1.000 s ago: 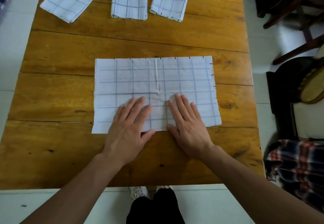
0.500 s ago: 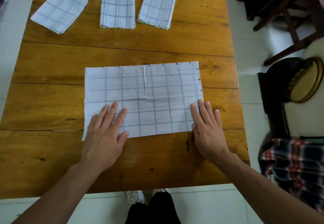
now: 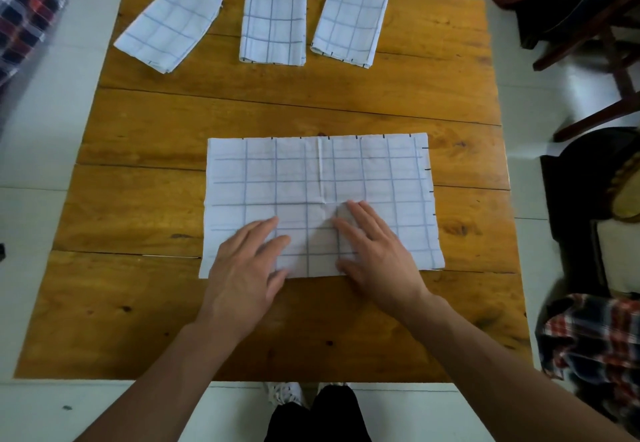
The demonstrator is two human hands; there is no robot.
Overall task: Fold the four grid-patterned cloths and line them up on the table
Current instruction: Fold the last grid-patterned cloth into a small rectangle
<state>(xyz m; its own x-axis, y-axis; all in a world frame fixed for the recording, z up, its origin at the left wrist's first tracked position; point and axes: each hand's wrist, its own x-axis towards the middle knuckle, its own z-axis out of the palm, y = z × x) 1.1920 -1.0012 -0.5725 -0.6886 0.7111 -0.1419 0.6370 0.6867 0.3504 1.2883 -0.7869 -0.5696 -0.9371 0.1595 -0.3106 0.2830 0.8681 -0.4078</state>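
Fingers (image 3: 360, 215) flat on cloth (image 3: 388, 178)

On a brown plank wooden table (image 3: 346, 102), a left hand (image 3: 246, 268) and right hand (image 3: 375, 254) press flat on a half-folded white grid-patterned cloth (image 3: 381, 171). Three folded grid cloths (image 3: 273, 24) lie along the far edge.
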